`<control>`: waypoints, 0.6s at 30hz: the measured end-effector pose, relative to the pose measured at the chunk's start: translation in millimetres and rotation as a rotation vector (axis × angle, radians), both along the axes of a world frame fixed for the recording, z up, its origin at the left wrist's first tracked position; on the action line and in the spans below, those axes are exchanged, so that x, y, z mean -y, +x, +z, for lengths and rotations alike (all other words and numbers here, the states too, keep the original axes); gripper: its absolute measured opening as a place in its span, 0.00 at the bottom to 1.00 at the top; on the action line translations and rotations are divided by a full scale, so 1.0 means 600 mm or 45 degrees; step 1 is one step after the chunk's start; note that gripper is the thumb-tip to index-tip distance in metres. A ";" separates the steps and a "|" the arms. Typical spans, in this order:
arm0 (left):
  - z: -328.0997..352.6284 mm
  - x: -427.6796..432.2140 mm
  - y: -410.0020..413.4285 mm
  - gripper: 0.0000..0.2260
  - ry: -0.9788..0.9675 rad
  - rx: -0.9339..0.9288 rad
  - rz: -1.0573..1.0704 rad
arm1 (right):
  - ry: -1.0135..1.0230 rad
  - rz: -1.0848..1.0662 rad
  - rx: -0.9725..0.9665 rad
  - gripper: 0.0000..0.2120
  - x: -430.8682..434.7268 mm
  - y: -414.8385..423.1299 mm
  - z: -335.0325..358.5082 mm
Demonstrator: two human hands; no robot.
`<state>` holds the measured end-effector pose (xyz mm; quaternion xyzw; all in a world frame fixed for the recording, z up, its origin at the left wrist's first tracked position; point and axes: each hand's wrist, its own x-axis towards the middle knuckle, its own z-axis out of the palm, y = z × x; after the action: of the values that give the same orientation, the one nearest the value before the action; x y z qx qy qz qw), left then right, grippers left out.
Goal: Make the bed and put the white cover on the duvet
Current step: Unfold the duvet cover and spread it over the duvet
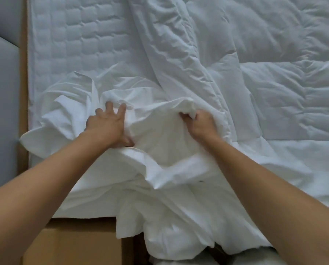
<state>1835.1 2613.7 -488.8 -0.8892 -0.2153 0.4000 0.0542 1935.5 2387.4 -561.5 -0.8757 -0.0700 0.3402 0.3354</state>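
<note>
A crumpled white cover [159, 150] lies bunched over the near side of the bed and spills past its front edge. My left hand [108, 125] rests on it with fingers spread, the thumb tucked under a fold. My right hand [200, 123] grips a bunched corner of the cover, right beside the quilted white duvet [274, 73]. The duvet lies rumpled across the right half of the bed, with a long fold running up the middle. The bare quilted mattress [79, 35] shows at the upper left.
A grey padded headboard [1, 83] stands along the left. A tan wooden bed frame [23, 73] runs beside the mattress, and its corner [79, 241] shows at the bottom left.
</note>
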 end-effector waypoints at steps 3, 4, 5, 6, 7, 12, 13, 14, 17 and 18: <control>-0.018 -0.022 -0.031 0.61 0.003 -0.139 0.076 | 0.095 -0.387 -0.216 0.19 0.006 0.040 0.008; -0.024 -0.025 -0.039 0.61 0.010 -0.144 0.066 | 0.097 -0.380 -0.349 0.22 0.006 0.038 0.007; -0.029 -0.027 -0.044 0.60 0.032 -0.138 0.040 | 0.095 -0.359 -0.507 0.29 0.006 0.032 0.011; -0.033 -0.032 -0.046 0.57 0.053 -0.132 -0.001 | 0.077 -0.316 -0.664 0.38 0.007 0.025 0.014; -0.033 -0.038 -0.045 0.50 0.060 -0.120 -0.052 | 0.039 -0.228 -0.762 0.44 0.010 0.018 0.015; -0.018 -0.083 -0.055 0.24 0.190 0.112 0.048 | -0.197 0.006 0.322 0.23 0.001 -0.019 0.034; -0.012 -0.090 -0.064 0.28 0.234 0.173 0.200 | -0.068 -0.105 0.673 0.18 -0.010 -0.041 0.058; -0.009 -0.098 -0.075 0.33 0.221 0.221 0.394 | 0.095 -0.149 0.907 0.15 -0.028 -0.066 0.076; -0.010 -0.108 -0.112 0.31 -0.165 0.433 0.954 | 0.304 0.280 0.548 0.16 -0.098 -0.149 0.101; -0.007 -0.106 -0.122 0.25 -0.372 0.568 1.162 | 0.230 0.508 0.235 0.22 -0.124 -0.174 0.107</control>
<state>1762.2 2677.2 -493.1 -0.7669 -0.5287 0.2098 -0.2972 1831.1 2461.6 -497.4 -0.8384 -0.3021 0.3105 0.3309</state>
